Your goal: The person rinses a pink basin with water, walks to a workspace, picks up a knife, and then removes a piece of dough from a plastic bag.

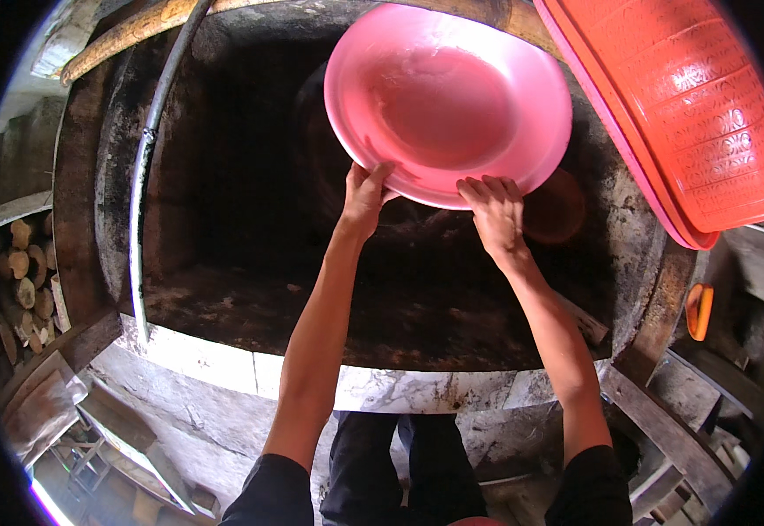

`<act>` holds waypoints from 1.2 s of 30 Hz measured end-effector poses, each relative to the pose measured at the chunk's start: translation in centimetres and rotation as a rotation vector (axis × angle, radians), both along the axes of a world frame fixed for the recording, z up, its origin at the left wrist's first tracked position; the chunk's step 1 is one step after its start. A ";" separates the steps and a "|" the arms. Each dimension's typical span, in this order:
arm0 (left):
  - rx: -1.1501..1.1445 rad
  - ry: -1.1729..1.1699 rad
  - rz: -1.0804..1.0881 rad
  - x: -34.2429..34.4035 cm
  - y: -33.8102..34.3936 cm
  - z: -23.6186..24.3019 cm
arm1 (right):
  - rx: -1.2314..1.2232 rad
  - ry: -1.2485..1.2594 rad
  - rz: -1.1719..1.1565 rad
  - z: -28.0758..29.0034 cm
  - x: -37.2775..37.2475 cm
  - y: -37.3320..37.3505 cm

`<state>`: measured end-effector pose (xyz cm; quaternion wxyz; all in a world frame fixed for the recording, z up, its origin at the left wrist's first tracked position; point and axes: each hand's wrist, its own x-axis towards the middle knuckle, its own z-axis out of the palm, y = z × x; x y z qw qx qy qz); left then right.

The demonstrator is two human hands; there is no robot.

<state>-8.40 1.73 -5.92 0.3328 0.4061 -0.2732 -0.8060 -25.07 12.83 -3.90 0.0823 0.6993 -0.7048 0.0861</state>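
A wide pink plastic basin is tilted at the upper middle, over a dark, stained concrete trough with a pale stone front edge. My left hand grips the basin's near left rim, fingers curled at the edge. My right hand grips the near rim farther right, with its fingers bent over the lip. Behind and below the basin the inside of the trough is dark, with a dim round shape that I cannot make out.
A metal pipe runs down the trough's left side; a wooden pole crosses the top. Red and pink baskets stand at upper right, an orange object below them. Stacked firewood lies at left, wooden boards at lower right.
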 end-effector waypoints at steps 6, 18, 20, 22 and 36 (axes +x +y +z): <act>0.003 -0.075 -0.056 2.4 1.8 -0.5 | 0.018 -0.057 0.031 -0.1 2.3 2.7; -0.049 -0.116 -0.048 4.5 -2.3 0.9 | -0.115 -0.100 0.054 -1.0 3.7 -2.3; -0.018 -0.099 -0.019 2.6 -1.9 0.6 | -0.077 0.006 0.022 0.1 2.3 -1.8; -0.020 0.019 -0.038 1.2 -1.0 0.3 | -0.005 0.014 0.008 0.8 0.9 -0.9; -0.054 -0.147 -0.054 6.4 -0.5 0.3 | 0.046 -0.115 0.051 0.2 5.5 -0.5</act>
